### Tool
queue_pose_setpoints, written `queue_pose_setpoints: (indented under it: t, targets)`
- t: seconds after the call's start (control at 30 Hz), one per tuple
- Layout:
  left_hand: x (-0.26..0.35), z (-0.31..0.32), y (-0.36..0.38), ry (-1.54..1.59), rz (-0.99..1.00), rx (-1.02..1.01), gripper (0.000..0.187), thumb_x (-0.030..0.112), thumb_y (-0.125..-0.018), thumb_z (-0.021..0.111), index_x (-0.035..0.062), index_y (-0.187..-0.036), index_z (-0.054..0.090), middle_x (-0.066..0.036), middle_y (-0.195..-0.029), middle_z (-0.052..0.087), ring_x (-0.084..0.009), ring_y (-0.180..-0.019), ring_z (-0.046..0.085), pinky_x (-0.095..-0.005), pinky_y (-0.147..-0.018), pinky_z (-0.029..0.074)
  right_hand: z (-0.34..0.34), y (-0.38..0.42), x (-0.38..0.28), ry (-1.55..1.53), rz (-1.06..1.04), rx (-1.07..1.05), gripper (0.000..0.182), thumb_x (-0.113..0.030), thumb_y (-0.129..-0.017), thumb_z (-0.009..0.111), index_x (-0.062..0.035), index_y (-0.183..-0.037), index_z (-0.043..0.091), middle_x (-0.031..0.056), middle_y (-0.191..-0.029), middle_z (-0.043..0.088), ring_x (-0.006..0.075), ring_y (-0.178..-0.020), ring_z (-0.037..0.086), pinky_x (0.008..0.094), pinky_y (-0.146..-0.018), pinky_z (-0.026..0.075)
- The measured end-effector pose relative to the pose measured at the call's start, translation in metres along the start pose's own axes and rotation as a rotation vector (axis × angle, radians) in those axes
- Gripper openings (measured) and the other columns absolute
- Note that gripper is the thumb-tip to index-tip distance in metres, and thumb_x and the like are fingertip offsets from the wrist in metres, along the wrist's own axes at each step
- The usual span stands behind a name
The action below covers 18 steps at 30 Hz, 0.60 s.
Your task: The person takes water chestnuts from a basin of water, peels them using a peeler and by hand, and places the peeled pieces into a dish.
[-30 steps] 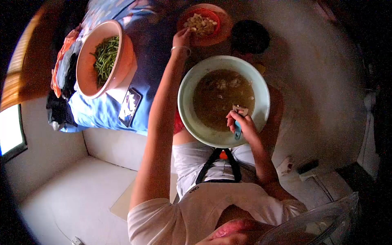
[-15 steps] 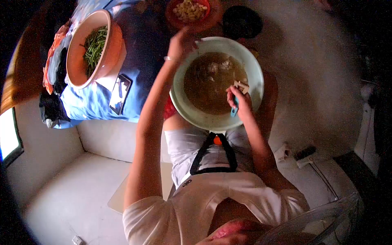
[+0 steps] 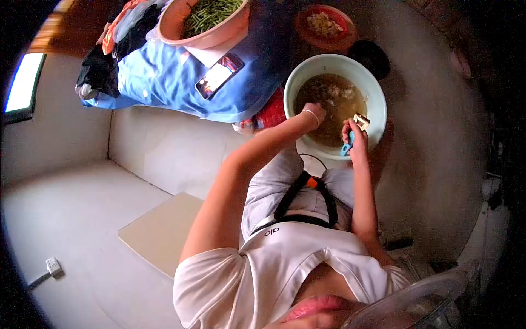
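My left hand point(image 3: 314, 112), with a white band at its wrist, reaches into a pale green basin point(image 3: 378, 96). Its fingers dip into murky brown water point(image 3: 329, 129), so what they touch is hidden. My right hand point(image 3: 358, 138) is closed around a peeler point(image 3: 347, 148) with a teal handle, its wide pale head standing out above the fist. It is over the right side of the same basin. Several pale pieces point(image 3: 342, 93) lie in the water toward the far side.
Beyond the basin stand a red bowl point(image 3: 346, 24) of pale cut pieces and a black container point(image 3: 372, 60). On blue cloth point(image 3: 156, 82) at left are an orange basin point(image 3: 205, 41) of green beans and a phone point(image 3: 219, 75). A flat board point(image 3: 159, 233) lies on the floor.
My left hand has moved from beyond the basin's far-left rim, near the red bowl, down into the water. My right hand still grips the peeler. The whole view has shifted.
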State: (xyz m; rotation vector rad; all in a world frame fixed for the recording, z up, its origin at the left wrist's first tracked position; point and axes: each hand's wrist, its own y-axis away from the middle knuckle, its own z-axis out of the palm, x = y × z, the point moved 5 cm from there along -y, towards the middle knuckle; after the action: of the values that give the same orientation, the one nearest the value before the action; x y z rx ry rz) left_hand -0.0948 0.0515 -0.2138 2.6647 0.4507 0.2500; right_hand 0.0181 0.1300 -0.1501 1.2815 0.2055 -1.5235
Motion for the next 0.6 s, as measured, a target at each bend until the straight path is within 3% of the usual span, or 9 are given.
queue_pose_setpoints:
  t: [0.13,0.2,0.3,0.43,0.5,0.6]
  targets:
    - [-0.004,0.005,-0.005,0.046,-0.053,-0.039,0.022,0.017,-0.073,0.056,0.0092,-0.093,0.061,-0.009,-0.101,0.059,-0.0227,-0.095,0.055,-0.0346,-0.074,0.047,-0.006,-0.004,0.002,0.027,-0.049,-0.007,0.019,-0.021,-0.083,0.051,-0.0024,-0.082,0.052,0.002,-0.06,0.048,0.0078,-0.046,0.042,0.0203,-0.039,0.029]
    - [0.001,0.007,-0.003,-0.01,0.088,-0.271,0.032,0.018,-0.069,0.058,0.0112,-0.1,0.058,-0.011,-0.101,0.058,-0.0261,-0.09,0.057,-0.0346,-0.068,0.048,-0.007,-0.001,0.002,0.042,-0.045,0.002,0.021,-0.023,-0.083,0.052,-0.0024,-0.083,0.053,0.0021,-0.061,0.05,0.0078,-0.046,0.043,0.0203,-0.039,0.03]
    - [-0.001,0.01,-0.006,0.016,0.03,-0.103,0.025,0.02,-0.068,0.059,0.0125,-0.091,0.062,-0.008,-0.096,0.06,-0.024,-0.089,0.058,-0.035,-0.067,0.048,-0.01,-0.005,0.005,0.043,-0.029,-0.015,0.021,-0.023,-0.082,0.053,-0.0024,-0.083,0.054,0.0018,-0.062,0.051,0.0073,-0.048,0.044,0.0198,-0.04,0.031]
    - [-0.001,-0.014,0.014,0.036,-0.062,-0.134,0.021,0.017,-0.076,0.05,0.011,-0.09,0.064,-0.008,-0.1,0.059,-0.0242,-0.093,0.056,-0.0348,-0.074,0.044,-0.009,-0.005,0.006,0.042,-0.018,-0.012,0.021,-0.024,-0.082,0.053,-0.0024,-0.082,0.055,0.0015,-0.061,0.051,0.0074,-0.049,0.045,0.0199,-0.04,0.032]
    - [-0.003,-0.021,0.011,-0.193,-0.052,0.332,0.024,0.025,-0.07,0.052,0.0152,-0.09,0.061,-0.007,-0.096,0.057,-0.0237,-0.079,0.059,-0.0345,-0.058,0.046,-0.008,-0.004,0.004,0.037,-0.03,-0.032,0.022,-0.024,-0.082,0.053,-0.0023,-0.082,0.055,0.0016,-0.061,0.051,0.0074,-0.049,0.045,0.0204,-0.04,0.032]
    - [-0.003,-0.03,0.021,-0.185,-0.054,0.469,0.023,0.026,-0.071,0.049,0.0141,-0.088,0.06,-0.009,-0.096,0.054,-0.0281,-0.073,0.058,-0.0376,-0.057,0.045,-0.006,-0.002,0.001,0.04,-0.032,-0.04,0.022,-0.024,-0.083,0.052,-0.0021,-0.083,0.054,0.0016,-0.062,0.051,0.0073,-0.048,0.044,0.0204,-0.04,0.032]
